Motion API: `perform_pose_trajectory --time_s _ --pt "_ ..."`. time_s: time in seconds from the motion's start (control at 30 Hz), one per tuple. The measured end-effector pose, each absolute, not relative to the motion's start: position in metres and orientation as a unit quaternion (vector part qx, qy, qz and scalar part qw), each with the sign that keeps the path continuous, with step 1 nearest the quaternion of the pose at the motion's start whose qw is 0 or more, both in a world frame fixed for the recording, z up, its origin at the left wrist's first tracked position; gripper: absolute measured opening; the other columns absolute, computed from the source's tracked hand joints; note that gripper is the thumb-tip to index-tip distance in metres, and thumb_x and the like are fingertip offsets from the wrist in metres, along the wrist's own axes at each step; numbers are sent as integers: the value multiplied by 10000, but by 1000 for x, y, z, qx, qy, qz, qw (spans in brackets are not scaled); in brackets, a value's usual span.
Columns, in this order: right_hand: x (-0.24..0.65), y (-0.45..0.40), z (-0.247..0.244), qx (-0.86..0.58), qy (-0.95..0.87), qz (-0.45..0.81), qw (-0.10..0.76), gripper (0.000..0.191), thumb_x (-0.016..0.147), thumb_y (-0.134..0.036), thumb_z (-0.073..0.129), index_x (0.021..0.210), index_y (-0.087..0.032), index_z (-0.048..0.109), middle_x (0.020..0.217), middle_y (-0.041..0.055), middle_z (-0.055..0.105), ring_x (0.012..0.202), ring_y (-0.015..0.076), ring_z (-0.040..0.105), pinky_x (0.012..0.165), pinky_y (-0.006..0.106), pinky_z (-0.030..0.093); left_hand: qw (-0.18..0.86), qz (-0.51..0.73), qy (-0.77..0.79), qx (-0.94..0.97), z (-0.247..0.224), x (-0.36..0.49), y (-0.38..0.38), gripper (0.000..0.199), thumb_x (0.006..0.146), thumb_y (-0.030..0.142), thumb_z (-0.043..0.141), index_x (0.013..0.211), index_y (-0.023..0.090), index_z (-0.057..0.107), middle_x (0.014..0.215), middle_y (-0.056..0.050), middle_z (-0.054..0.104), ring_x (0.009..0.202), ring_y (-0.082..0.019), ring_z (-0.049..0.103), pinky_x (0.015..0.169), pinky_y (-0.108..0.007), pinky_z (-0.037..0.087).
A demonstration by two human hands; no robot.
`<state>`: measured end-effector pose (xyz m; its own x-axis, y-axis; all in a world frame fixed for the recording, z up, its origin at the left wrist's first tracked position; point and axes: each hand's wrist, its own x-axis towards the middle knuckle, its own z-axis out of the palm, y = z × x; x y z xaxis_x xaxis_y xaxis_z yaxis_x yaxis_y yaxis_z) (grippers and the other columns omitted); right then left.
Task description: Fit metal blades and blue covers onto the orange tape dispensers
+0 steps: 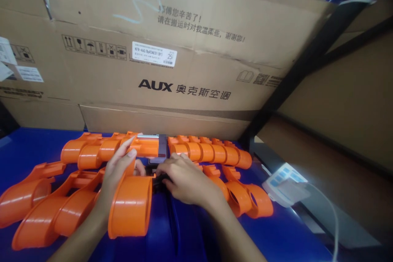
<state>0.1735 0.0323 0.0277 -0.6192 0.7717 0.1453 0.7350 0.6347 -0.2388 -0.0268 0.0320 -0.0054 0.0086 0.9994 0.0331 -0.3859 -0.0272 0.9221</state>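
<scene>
My left hand (118, 172) is closed on an orange plastic ring with a bracket arm (130, 208), its round opening facing right and down. Close beside it, my right hand (187, 178) has its fingers bent over a small black part (159, 183) at the ring's bracket end. My fingers hide most of that black part, so its kind is unclear. More orange rings of the same shape lie around my hands: a back-left group (89, 153), a front-left group (43, 221), a back-right row (211, 152) and a front-right group (242, 198).
Everything lies on a blue surface (190, 233). Behind it stands a wall of printed cardboard (184, 69). A dark slanted rack post (285, 77) rises at the right. Near it sits a whitish box with a cable (285, 188). A grey flat object (162, 155) lies between the rows.
</scene>
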Motion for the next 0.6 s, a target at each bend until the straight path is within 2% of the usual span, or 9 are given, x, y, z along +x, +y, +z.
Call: perform_pose_trajectory --time_s 0.1,0.2,0.3,0.43,0.6 --pt "176 32 28 -413 -895 88 141 267 864 -24 654 1030 -231 682 1035 45 746 1018 245 632 920 381 443 591 598 381 385 -8 -29 34 374 875 497 734 1122 231 645 511 44 628 430 -116 514 460 -209 408" --pt "183 33 30 -410 -888 101 185 220 898 -68 652 1041 -235 648 1079 51 722 1033 245 627 925 385 458 595 606 373 374 -9 -29 34 484 872 493 744 1264 255 592 544 59 635 445 -119 526 474 -211 413" --pt "194 35 35 -423 -858 107 271 173 925 -112 639 1040 -240 625 1072 49 696 1019 239 624 913 380 478 583 607 383 381 -7 -27 32 613 880 517 730 1389 234 539 553 52 643 452 -120 523 480 -207 410" --pt "210 35 36 -439 -808 116 376 102 964 -156 600 1024 -237 610 986 32 675 884 206 637 814 346 508 555 595 416 407 -3 -19 28 742 882 545 719 1498 189 509 557 29 658 470 -127 526 489 -203 395" --pt "218 34 25 -415 -761 124 483 136 965 -210 647 1096 -242 629 1004 39 690 872 207 682 808 351 560 533 578 423 451 -8 -10 25 704 897 513 717 1494 179 550 557 21 656 506 -136 547 530 -217 394"
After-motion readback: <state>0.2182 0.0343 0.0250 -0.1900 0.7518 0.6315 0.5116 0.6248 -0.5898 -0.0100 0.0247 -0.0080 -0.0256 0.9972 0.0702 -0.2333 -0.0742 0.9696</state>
